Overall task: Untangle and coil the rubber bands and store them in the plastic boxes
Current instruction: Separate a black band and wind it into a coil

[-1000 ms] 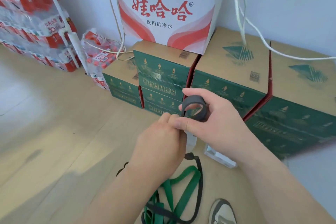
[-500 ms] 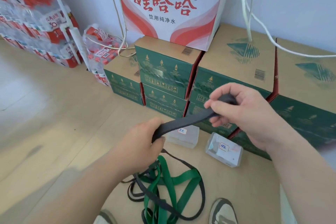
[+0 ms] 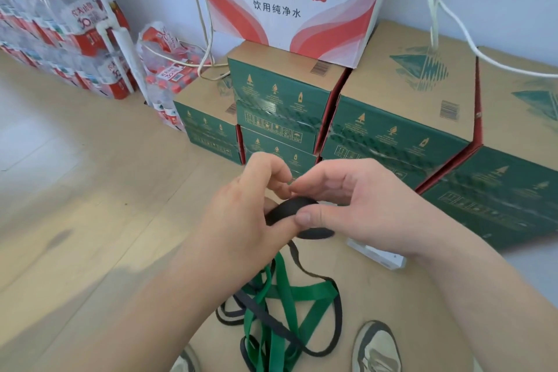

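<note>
Slack replaces the earlier stretch: the left hand [image 3: 241, 220] pinches the black band [image 3: 291, 205], now curled into a loop, and the right hand [image 3: 365, 208], drawn close, clamps its other side between thumb and fingers. The tangled bands [image 3: 283, 293] stay on the floor below, a plastic box [image 3: 380, 257] beside them.

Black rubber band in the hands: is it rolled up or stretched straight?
Partly rolled up: the black rubber band curls into a coil pinched between the left hand and right hand, with a loose tail below.
</note>
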A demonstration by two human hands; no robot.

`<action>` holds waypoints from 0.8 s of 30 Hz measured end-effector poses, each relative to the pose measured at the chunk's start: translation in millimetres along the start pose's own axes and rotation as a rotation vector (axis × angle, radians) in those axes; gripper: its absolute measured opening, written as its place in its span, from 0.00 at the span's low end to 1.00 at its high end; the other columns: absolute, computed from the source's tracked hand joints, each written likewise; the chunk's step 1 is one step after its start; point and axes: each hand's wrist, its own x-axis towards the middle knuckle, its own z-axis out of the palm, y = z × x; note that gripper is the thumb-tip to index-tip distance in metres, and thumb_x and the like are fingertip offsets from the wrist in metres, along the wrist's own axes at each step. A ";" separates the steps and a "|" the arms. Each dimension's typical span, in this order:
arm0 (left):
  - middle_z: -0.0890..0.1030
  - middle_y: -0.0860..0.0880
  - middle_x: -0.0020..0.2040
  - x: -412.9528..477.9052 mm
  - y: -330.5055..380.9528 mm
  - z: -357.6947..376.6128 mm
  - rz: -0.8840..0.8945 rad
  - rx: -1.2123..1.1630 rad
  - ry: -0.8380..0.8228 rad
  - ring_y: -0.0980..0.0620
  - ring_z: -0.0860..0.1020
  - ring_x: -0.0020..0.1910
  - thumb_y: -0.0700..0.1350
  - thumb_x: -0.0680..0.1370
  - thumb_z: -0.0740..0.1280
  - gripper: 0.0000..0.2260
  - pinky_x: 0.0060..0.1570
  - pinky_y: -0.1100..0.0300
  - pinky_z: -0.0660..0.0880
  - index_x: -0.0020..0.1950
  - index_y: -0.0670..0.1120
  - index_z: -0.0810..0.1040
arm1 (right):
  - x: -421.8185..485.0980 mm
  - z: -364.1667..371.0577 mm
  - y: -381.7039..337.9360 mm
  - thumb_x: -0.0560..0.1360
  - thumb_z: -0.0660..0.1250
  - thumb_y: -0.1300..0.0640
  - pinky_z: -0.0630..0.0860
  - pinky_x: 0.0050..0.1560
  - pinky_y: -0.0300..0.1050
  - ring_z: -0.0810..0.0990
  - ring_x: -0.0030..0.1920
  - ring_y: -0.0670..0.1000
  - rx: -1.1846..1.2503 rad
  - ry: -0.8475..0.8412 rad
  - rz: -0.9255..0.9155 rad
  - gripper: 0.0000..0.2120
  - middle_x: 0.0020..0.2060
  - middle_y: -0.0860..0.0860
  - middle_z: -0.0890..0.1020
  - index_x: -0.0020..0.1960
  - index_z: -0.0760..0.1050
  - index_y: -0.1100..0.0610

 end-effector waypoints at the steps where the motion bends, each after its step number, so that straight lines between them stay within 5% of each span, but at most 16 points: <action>1: 0.76 0.62 0.51 -0.5 0.5 -1.0 -0.007 0.008 -0.009 0.58 0.85 0.42 0.50 0.72 0.78 0.21 0.45 0.51 0.83 0.55 0.61 0.68 | 0.8 0.1 0.8 0.72 0.79 0.60 0.81 0.61 0.49 0.86 0.51 0.43 -0.006 0.011 0.006 0.10 0.47 0.44 0.88 0.51 0.84 0.49; 8: 0.81 0.60 0.52 4.2 -11.5 12.7 -0.095 -0.014 -0.145 0.59 0.81 0.54 0.47 0.70 0.80 0.29 0.57 0.53 0.80 0.65 0.62 0.70 | 0.4 5.8 1.3 0.73 0.77 0.62 0.83 0.52 0.49 0.88 0.45 0.49 0.093 0.107 -0.069 0.08 0.42 0.48 0.88 0.44 0.84 0.49; 12: 0.80 0.63 0.50 3.1 -21.2 30.4 -0.223 0.032 -0.311 0.72 0.75 0.52 0.52 0.75 0.75 0.14 0.53 0.67 0.73 0.56 0.59 0.74 | 1.1 3.0 -1.3 0.73 0.76 0.68 0.84 0.47 0.44 0.87 0.41 0.51 0.276 0.236 -0.154 0.07 0.38 0.52 0.88 0.45 0.84 0.57; 14: 0.79 0.60 0.47 6.1 -21.0 31.0 -0.239 0.056 -0.321 0.69 0.76 0.47 0.53 0.78 0.72 0.07 0.48 0.68 0.74 0.52 0.57 0.74 | 1.1 -3.6 0.4 0.73 0.74 0.69 0.83 0.47 0.43 0.87 0.42 0.52 0.359 0.297 -0.175 0.08 0.40 0.54 0.87 0.47 0.84 0.58; 18: 0.79 0.55 0.41 14.2 -18.5 18.4 -0.197 0.068 -0.209 0.56 0.78 0.41 0.51 0.82 0.66 0.03 0.48 0.47 0.79 0.54 0.57 0.72 | -4.4 -30.1 12.3 0.77 0.71 0.67 0.83 0.49 0.44 0.87 0.44 0.50 0.182 0.397 -0.111 0.10 0.43 0.52 0.87 0.50 0.84 0.52; 21: 0.79 0.58 0.44 15.9 -10.6 4.8 -0.091 -0.018 -0.007 0.55 0.80 0.45 0.47 0.79 0.71 0.14 0.51 0.49 0.80 0.61 0.59 0.72 | -9.1 -51.8 25.4 0.78 0.70 0.65 0.81 0.52 0.47 0.86 0.44 0.51 0.022 0.409 -0.001 0.13 0.41 0.48 0.86 0.51 0.84 0.47; 24: 0.84 0.55 0.43 12.4 3.0 -5.1 -0.063 -0.115 0.138 0.53 0.83 0.41 0.45 0.73 0.79 0.16 0.46 0.57 0.82 0.54 0.58 0.78 | -7.5 -55.1 35.0 0.79 0.68 0.61 0.80 0.51 0.49 0.83 0.43 0.53 -0.098 0.306 0.129 0.13 0.42 0.47 0.84 0.54 0.82 0.43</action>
